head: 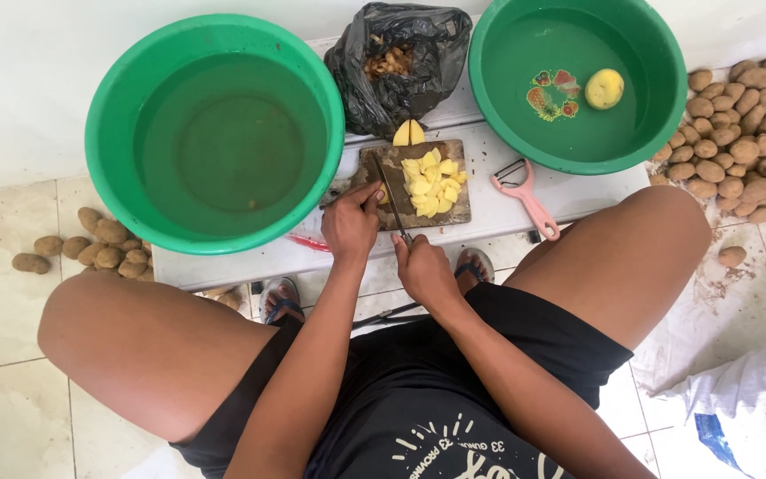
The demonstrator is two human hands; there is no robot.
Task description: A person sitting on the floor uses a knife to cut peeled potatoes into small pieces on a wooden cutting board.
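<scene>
On the small dark wooden cutting board point(454, 211), a heap of pale yellow cut potato pieces point(432, 184) lies right of centre. The right hand point(423, 269), just below the board's near edge, is closed around the handle of a thin dark-bladed knife point(392, 195) that runs up across the board. The left hand point(350, 222) rests at the board's left edge, fingers curled close beside the blade; whether it pins a piece I cannot tell. Those fingers look at risk if the blade slips sideways.
</scene>
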